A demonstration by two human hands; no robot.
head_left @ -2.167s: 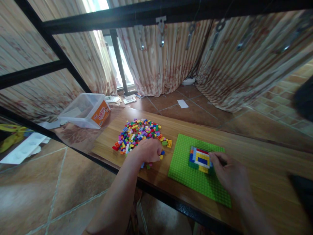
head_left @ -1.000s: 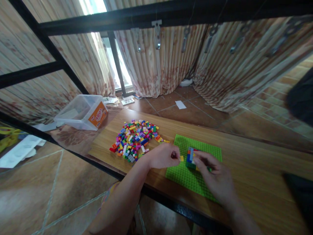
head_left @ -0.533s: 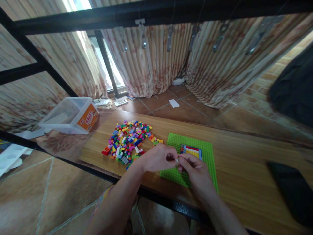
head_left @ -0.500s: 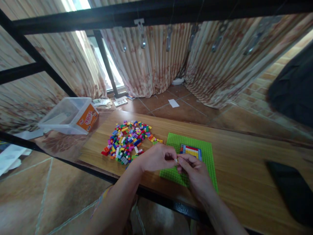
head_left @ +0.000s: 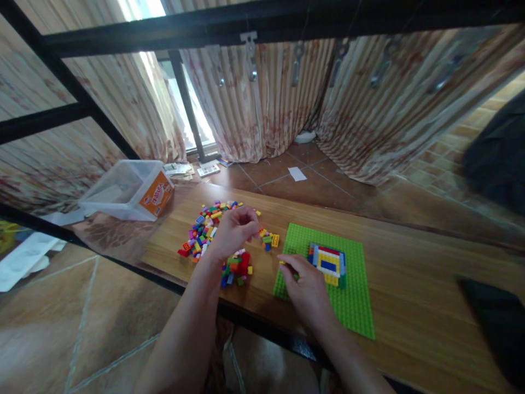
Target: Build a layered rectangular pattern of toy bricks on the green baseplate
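My left hand point(head_left: 238, 230) hovers over the pile of loose toy bricks point(head_left: 205, 232), its fingertips pinched together. Whether a brick is between them is hidden. My right hand point(head_left: 305, 282) is over the left part of the green baseplate point(head_left: 356, 306), thumb and forefinger closed on a small yellow brick point(head_left: 282, 262). Just beyond that hand, a flat rectangular build point(head_left: 329, 265) is fixed on the plate. It has a blue centre with yellow, white, red and blue-grey rows around it.
A clear plastic bin point(head_left: 123, 191) with an orange label stands left of the wooden table point(head_left: 410, 273). On the table's right end lies a dark flat object point(head_left: 492, 323). A black metal bar point(head_left: 287, 24) with hanging hooks crosses overhead.
My hands have parted from their meeting point over the baseplate. The left moved left to above the brick pile; the right drew slightly left with the yellow brick, uncovering more of the build.
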